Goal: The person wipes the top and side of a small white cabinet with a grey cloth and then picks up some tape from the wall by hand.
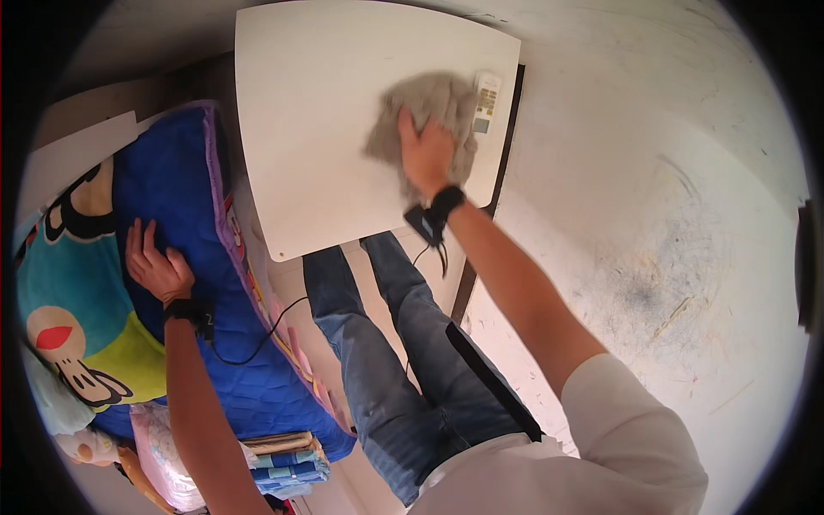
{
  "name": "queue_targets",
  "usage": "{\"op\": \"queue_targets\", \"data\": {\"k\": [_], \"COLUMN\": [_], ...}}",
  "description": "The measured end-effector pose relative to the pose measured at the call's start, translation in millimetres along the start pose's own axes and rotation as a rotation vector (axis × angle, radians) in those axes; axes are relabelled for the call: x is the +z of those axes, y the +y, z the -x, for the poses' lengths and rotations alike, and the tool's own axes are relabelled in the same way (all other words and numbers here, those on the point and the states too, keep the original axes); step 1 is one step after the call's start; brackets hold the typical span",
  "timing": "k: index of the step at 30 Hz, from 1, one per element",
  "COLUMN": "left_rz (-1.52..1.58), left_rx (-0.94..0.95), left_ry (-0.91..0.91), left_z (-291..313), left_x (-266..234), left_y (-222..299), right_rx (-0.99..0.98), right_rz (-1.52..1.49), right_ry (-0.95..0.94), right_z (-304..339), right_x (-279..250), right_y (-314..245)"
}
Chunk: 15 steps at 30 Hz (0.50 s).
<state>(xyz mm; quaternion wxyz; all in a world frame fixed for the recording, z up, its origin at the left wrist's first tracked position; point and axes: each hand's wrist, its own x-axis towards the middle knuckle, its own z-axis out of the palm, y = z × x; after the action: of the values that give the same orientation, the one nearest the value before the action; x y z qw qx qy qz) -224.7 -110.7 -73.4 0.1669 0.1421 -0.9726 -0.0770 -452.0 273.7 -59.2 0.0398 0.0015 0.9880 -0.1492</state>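
One cloth (427,112), one remote (487,101), two hands

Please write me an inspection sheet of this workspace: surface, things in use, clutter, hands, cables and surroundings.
Surface: white square tabletop with rounded corners, mostly bare.
Things in use: crumpled grey cloth lying on the tabletop, under the right hand.
Clutter: white remote control on the tabletop, partly beside the cloth.
Hands: right hand pressed flat on the cloth, no closed grip; left hand resting open on the blue quilted mattress.
Cables: black wristband on each wrist; a thin black cable runs from the left one.
Surroundings: cartoon-print bedsheet, folded fabrics at the mattress foot, scuffed white floor.
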Motion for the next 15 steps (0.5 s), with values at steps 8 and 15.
{"op": "queue_targets", "data": {"k": [8,15], "left_rz": [-0.001,-0.003], "left_rx": [0.007,0.010], "left_ry": [0.003,0.000], "left_z": [1,2], "left_x": [3,3], "left_y": [1,0], "right_rx": [0.017,-0.103], "right_rz": [-0.018,-0.012], "right_ry": [0.046,-0.039], "right_z": [-90,8], "right_x": [2,-5], "right_y": [-13,-22]}}
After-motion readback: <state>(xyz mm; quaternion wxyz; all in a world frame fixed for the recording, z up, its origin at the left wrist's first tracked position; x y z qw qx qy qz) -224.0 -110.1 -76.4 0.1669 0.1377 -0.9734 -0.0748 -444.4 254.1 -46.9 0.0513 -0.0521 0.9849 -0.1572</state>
